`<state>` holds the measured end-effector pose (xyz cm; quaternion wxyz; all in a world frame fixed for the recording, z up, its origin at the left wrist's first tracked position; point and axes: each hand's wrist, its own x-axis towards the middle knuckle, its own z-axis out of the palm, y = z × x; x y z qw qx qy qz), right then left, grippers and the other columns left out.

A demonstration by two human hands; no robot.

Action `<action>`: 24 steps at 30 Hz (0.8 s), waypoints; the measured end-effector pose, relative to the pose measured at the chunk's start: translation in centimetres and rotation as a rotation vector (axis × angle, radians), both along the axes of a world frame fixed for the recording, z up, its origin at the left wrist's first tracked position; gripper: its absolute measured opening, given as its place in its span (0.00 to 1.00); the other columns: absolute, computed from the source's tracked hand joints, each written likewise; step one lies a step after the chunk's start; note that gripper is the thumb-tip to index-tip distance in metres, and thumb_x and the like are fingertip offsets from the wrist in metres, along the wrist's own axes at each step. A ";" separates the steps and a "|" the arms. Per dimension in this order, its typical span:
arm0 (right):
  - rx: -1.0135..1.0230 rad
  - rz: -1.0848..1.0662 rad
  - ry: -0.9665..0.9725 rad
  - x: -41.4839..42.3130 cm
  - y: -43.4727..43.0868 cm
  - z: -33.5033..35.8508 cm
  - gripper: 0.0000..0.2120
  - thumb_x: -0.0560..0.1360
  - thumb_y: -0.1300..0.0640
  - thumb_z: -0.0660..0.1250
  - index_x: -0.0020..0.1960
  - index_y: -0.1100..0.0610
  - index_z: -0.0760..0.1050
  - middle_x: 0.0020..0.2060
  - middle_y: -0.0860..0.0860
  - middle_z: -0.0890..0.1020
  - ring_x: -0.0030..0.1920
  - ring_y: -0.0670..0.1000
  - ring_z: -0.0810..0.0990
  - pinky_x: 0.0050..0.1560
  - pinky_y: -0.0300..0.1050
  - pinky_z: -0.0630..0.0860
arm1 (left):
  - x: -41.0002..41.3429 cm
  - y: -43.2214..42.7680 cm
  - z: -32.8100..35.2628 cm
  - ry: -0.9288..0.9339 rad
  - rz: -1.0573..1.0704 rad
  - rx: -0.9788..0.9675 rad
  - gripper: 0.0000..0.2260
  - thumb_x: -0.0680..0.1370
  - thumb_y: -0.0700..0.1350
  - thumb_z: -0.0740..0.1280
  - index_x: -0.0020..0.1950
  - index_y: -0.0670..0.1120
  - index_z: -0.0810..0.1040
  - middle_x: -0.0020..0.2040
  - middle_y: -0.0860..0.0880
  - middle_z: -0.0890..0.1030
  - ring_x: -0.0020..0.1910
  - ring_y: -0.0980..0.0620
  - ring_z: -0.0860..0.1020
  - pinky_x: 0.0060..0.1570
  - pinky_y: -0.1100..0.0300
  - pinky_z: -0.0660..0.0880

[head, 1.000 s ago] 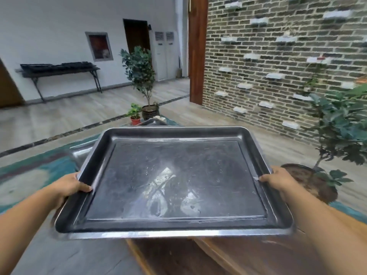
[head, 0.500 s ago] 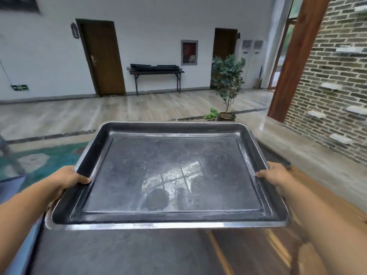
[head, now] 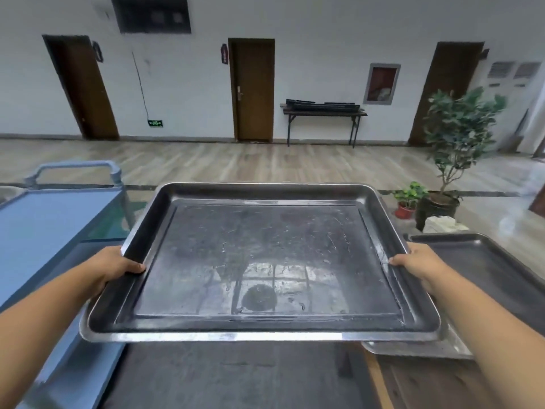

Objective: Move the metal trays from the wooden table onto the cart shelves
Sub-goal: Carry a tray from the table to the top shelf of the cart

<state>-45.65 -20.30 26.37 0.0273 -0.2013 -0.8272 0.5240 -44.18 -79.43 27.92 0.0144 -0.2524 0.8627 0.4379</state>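
Observation:
I hold a large empty metal tray (head: 265,261) level in the air in front of me. My left hand (head: 115,265) grips its left rim, thumb inside the wall. On the right rim my right hand (head: 418,264) holds it the same way. A second metal tray (head: 483,261) lies on the wooden table (head: 418,382) at the lower right, partly under the held tray. The blue cart (head: 44,225) stands at the left, its top shelf bare and its handle at the far end.
Two potted plants (head: 445,172) stand on the floor at the right behind the table. A dark side table (head: 324,113) and three brown doors line the far white wall. Open wooden floor lies between.
My view has swung left with the tray in both hands: the brick wall has left the view and the blue cart has come in at the left. My grip is unchanged.

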 end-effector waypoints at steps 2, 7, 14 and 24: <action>0.007 0.040 0.024 -4.3 -0.4 -0.1 0.08 0.71 0.71 0.69 0.47 0.61 0.79 0.41 0.62 0.82 0.39 0.60 0.80 0.49 0.57 0.78 | -2.3 -0.1 -0.2 0.012 0.040 0.008 0.12 0.68 0.34 0.76 0.49 0.37 0.80 0.42 0.36 0.83 0.39 0.37 0.82 0.42 0.49 0.78; 0.025 0.117 0.019 -15.2 -0.9 -0.1 0.10 0.71 0.72 0.68 0.51 0.66 0.78 0.39 0.61 0.81 0.36 0.58 0.78 0.42 0.51 0.77 | -8.0 0.3 -0.1 0.017 0.112 0.004 0.12 0.69 0.33 0.75 0.50 0.36 0.79 0.43 0.36 0.82 0.38 0.38 0.81 0.39 0.52 0.76; 0.060 0.231 -0.006 -26.7 -3.9 0.6 0.10 0.71 0.71 0.69 0.50 0.62 0.79 0.39 0.59 0.81 0.34 0.56 0.78 0.35 0.43 0.74 | -13.2 -1.4 0.0 -0.005 0.215 0.017 0.10 0.69 0.33 0.75 0.49 0.37 0.79 0.43 0.36 0.82 0.40 0.38 0.81 0.42 0.50 0.76; 0.061 0.387 -0.009 -41.2 -15.4 -0.8 0.07 0.71 0.69 0.69 0.47 0.60 0.80 0.38 0.58 0.83 0.38 0.58 0.81 0.44 0.49 0.77 | -19.2 -10.1 -1.5 -0.003 0.361 0.015 0.10 0.69 0.36 0.76 0.47 0.39 0.80 0.42 0.38 0.83 0.42 0.38 0.82 0.49 0.46 0.78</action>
